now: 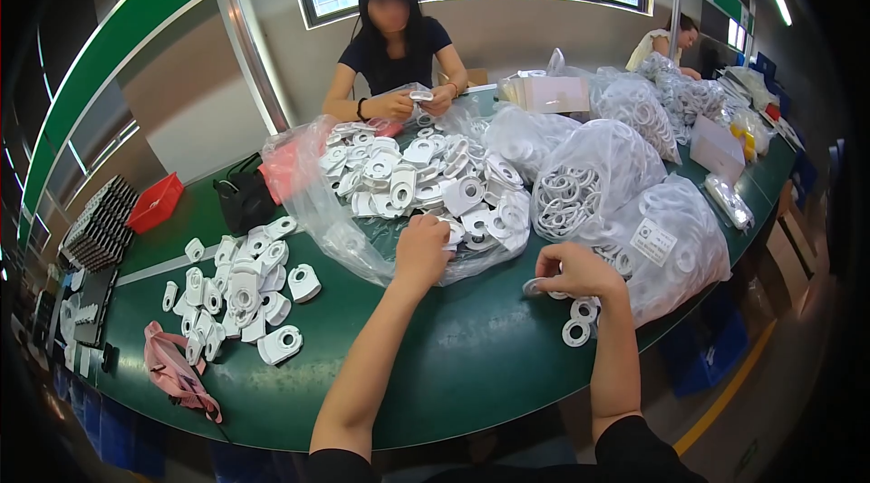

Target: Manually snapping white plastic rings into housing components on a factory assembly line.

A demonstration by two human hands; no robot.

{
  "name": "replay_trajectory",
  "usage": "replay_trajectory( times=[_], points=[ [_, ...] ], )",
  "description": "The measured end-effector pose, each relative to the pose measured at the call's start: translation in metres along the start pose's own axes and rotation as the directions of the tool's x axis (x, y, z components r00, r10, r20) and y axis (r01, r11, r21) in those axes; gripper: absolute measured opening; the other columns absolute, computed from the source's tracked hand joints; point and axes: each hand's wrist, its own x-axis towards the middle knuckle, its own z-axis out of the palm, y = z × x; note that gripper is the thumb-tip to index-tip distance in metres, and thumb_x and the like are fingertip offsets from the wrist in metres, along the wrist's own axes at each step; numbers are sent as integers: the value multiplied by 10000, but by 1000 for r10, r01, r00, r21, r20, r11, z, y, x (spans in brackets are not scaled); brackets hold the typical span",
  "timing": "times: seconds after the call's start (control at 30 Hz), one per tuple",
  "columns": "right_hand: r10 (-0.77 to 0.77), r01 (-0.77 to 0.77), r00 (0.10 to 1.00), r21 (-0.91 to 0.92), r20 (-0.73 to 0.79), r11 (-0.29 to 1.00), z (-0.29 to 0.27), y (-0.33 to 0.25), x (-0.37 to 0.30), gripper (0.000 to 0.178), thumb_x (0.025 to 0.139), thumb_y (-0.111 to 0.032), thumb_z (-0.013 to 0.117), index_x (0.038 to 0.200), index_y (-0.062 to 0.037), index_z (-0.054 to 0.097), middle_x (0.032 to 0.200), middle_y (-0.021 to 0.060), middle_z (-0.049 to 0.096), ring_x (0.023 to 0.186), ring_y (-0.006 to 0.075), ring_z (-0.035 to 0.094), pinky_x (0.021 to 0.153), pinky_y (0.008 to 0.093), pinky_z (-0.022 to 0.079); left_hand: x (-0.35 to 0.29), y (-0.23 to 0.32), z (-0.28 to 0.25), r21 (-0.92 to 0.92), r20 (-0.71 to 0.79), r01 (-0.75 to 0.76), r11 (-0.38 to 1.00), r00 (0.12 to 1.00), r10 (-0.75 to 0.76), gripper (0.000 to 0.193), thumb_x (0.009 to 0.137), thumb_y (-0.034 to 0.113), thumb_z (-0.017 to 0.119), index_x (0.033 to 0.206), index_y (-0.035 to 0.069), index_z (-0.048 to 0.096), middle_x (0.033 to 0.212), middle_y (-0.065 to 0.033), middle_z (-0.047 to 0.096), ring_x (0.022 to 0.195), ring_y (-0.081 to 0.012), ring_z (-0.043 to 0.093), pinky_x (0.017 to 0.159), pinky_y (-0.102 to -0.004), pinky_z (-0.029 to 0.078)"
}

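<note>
In the middle, a large heap of white plastic parts (403,186), each with a round hole, lies in an opened clear plastic bag (317,211). My left hand (422,252) is at the near edge of this heap, its fingers curled against a white plastic part (450,241) that they partly hide. To the right, my right hand (583,270) pinches a white ring (533,286) between thumb and fingers, just above the table. Loose white rings (575,333) lie below that hand, beside a clear bag of rings (684,252).
A second pile of white parts (243,293) spreads on the green table (435,365) at left, near a pink cloth item (177,370). Further bags of rings (589,184) crowd the right. Across the table a person (391,57) handles a white part; another person (666,43) sits far right.
</note>
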Motion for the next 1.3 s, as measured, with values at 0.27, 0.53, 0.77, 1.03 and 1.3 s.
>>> replay_trajectory(
  times=[0.27,0.53,0.77,1.03,1.3],
  points=[
    [-145,240,922,237,-359,941,29,-28,15,186,756,-88,678,918,-6,639,713,48,608,602,99,533,572,239,440,-11,-25,-12,-617,-128,220,755,919,-373,246,729,142,710,740,21,496,717,-101,599,706,-220,589,622,-341,428],
    [-342,530,774,249,-533,811,74,-43,23,153,827,-68,621,970,-14,626,844,71,629,685,125,570,624,239,451,-43,28,-57,-992,-126,-124,37,850,-511,93,871,82,489,893,31,415,996,-178,597,942,-198,579,804,-309,463],
    [-229,526,820,535,-525,661,88,-54,18,134,835,-71,624,957,-19,605,853,63,617,735,105,573,661,233,456,-99,48,-52,-812,432,109,-573,772,-465,251,855,324,525,837,76,493,803,-71,537,620,-186,503,596,-339,466],
    [-720,822,391,-135,-573,554,89,-59,14,256,630,41,728,841,-66,631,791,58,623,708,231,581,625,300,473,-110,54,-23,-849,528,420,-322,709,-468,303,907,382,518,896,83,467,789,-18,523,606,-90,472,511,-236,416],
    [-832,811,433,-254,-347,528,96,-61,16,217,648,-43,715,847,-102,651,904,14,627,819,219,570,693,313,483,-114,49,-12,-842,531,381,-382,711,-461,229,937,146,452,1107,4,508,1033,-113,600,906,-172,593,785,-293,494]
  ],
)
